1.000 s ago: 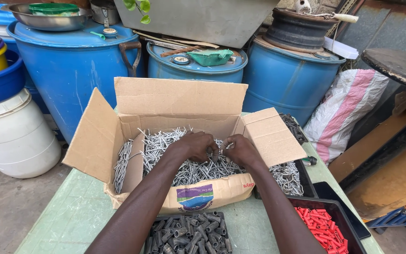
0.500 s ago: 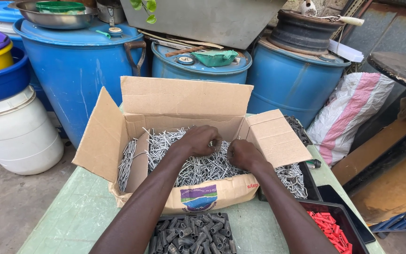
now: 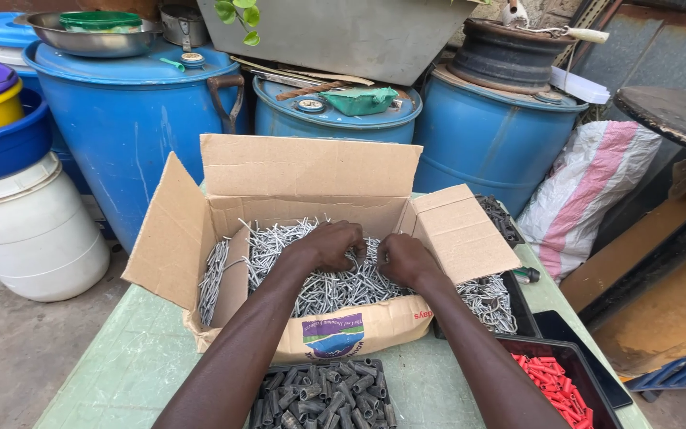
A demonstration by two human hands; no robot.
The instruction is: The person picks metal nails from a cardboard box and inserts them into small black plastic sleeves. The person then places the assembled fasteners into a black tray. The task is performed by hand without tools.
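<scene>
An open cardboard box (image 3: 303,179) stands on a pale green table (image 3: 132,369), filled with a heap of silver nails (image 3: 323,282). Both of my hands are down inside the box. My left hand (image 3: 329,246) is curled into the nails near the middle of the heap. Just to its right, my right hand (image 3: 405,260) also rests with bent fingers in the nails. The fingertips of both hands are buried, so what they grip is hidden.
A black tray of grey plastic plugs (image 3: 323,397) sits at the table's front, a tray of red plugs (image 3: 549,377) at the right, and more nails (image 3: 490,302) in a tray beside the box. Blue barrels (image 3: 132,119) and a white bucket (image 3: 29,238) stand behind and left.
My hands have stayed in the nail heap, shifting only slightly. The view has tilted down a little.
</scene>
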